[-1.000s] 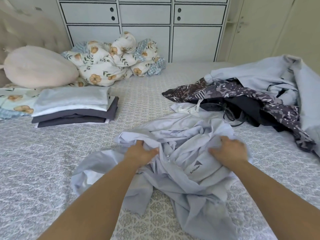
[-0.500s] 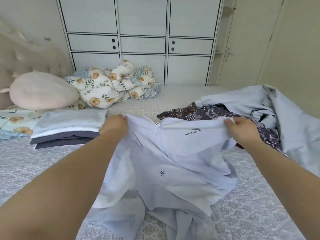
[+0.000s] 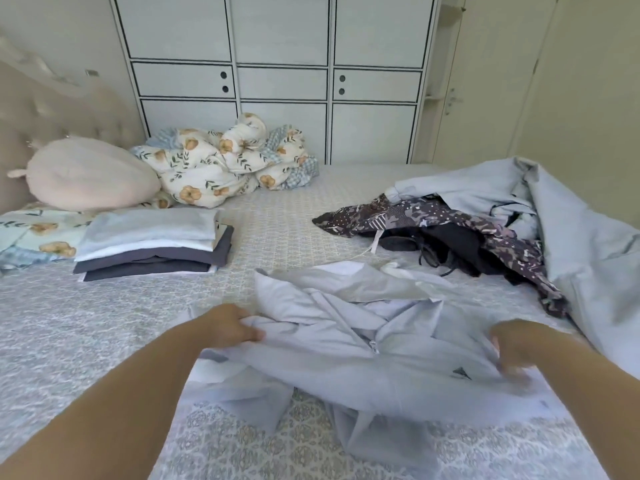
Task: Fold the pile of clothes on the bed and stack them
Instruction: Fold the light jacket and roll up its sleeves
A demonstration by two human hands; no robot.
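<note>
A pale blue zip-up jacket (image 3: 346, 344) lies spread and crumpled on the bed (image 3: 86, 323) in front of me, zipper up. My left hand (image 3: 230, 327) grips its left edge. My right hand (image 3: 512, 344) holds its right side near a small dark logo; the fingers are blurred. A stack of folded clothes (image 3: 152, 244), pale blue on top and dark grey below, sits at the left. An unfolded pile (image 3: 485, 223) of patterned dark, black and light blue garments lies at the right.
A pink pillow (image 3: 86, 178) and a bundled floral quilt (image 3: 225, 161) lie at the head of the bed, against a padded headboard (image 3: 52, 112). White cabinets (image 3: 277, 81) stand behind. A door (image 3: 485, 81) is at the right.
Both hands lifted the jacket up and held it spread in the air, then lowered it back onto the bed. It now lies flatter and wider than one second ago.
</note>
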